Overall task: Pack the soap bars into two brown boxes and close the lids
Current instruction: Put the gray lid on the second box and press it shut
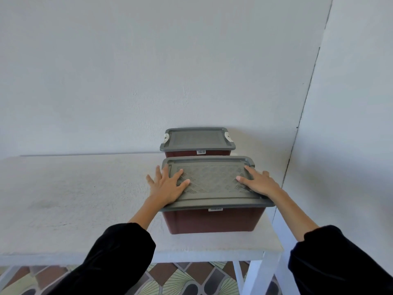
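Two brown plastic boxes stand one behind the other on the right part of a white table (74, 199). The near box (214, 222) carries a grey patterned lid (212, 182). My left hand (168, 186) lies flat on the lid's left end, fingers spread. On the lid's right end rests my right hand (260, 182), palm down. The far box (197, 153) stands against the wall with its grey lid (197, 139) on and white latches at both ends. No soap bars are in sight.
A white wall rises right behind the table, and a side wall stands close on the right. Below the table's front edge there are white legs (255, 277) and a patterned tile floor (180, 279).
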Action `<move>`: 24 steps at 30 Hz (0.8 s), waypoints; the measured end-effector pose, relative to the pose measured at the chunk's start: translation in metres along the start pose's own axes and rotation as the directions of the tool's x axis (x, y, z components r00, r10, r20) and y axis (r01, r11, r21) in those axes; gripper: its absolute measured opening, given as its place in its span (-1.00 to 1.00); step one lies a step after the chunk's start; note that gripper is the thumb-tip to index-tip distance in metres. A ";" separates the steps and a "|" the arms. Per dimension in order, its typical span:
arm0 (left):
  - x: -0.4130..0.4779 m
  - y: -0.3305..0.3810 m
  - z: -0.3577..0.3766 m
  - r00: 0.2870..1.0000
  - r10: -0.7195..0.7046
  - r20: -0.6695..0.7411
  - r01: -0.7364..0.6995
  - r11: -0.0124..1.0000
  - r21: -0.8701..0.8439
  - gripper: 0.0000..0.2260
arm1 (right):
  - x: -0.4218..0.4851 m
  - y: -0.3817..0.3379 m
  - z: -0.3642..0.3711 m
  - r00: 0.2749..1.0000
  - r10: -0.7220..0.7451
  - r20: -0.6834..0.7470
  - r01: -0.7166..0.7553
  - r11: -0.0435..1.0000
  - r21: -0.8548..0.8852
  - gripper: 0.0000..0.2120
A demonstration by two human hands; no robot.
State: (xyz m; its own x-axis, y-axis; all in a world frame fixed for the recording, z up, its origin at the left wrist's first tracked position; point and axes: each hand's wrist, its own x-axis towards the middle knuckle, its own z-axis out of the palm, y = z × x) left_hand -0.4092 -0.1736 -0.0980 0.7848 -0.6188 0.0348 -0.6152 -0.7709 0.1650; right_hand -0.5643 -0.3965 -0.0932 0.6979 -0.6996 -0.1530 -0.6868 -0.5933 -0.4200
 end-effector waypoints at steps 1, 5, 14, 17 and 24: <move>0.000 -0.001 0.000 0.999 -0.041 -0.011 0.041 0.999 -0.027 -0.45 | 0.000 0.000 -0.001 1.000 0.015 -0.003 -0.015 0.998 0.062 -0.27; 0.004 -0.005 -0.006 0.979 -0.201 0.041 0.204 0.934 -0.292 -0.33 | -0.002 -0.003 -0.002 0.997 0.051 -0.051 -0.032 0.950 0.310 -0.18; 0.006 0.002 -0.003 0.974 -0.222 -0.043 0.202 0.939 -0.280 -0.30 | -0.024 -0.034 0.013 0.973 -0.001 -0.230 -0.004 1.000 -0.023 -0.23; 0.005 0.003 0.001 0.971 -0.218 -0.096 0.190 0.953 -0.236 -0.30 | -0.027 -0.040 0.024 0.972 -0.049 -0.230 0.007 0.984 -0.181 -0.29; 0.006 0.002 0.005 0.963 -0.186 -0.193 0.129 0.953 -0.273 -0.33 | -0.029 -0.041 0.027 0.977 -0.069 -0.204 0.007 0.957 -0.289 -0.40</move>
State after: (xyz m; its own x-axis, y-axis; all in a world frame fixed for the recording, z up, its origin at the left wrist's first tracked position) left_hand -0.4063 -0.1797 -0.1020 0.8849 -0.4239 0.1930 -0.4645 -0.7739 0.4304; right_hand -0.5508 -0.3409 -0.0951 0.6878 -0.7233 0.0618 -0.7109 -0.6883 -0.1442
